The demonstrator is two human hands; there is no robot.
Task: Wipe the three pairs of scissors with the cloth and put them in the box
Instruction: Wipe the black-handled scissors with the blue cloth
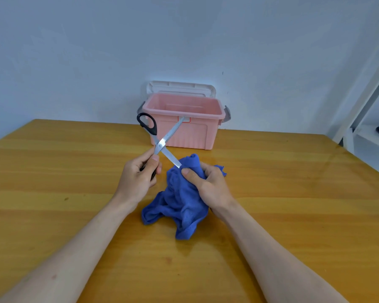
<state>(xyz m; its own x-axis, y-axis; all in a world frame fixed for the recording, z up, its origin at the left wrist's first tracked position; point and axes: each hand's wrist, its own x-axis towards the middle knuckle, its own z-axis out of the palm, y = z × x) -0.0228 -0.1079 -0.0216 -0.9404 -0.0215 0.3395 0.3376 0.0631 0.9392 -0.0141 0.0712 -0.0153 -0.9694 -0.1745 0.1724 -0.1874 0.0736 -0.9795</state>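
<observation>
A pair of scissors (162,143) with black handles is spread wide open above the table's middle. My left hand (138,173) grips its lower handle, while the other handle loop sticks up to the left. One blade points up right toward the box, the other runs down into the blue cloth (179,202). My right hand (206,182) grips the bunched cloth, thumb pressed near that blade's tip. The cloth's loose end lies on the table. The pink box (184,132) stands open at the back. No other scissors are in view.
The white lid (181,88) of the box leans against the wall behind it. The wooden table (74,171) stretches wide to both sides. A white shelf frame (363,119) stands off the table's right rear corner.
</observation>
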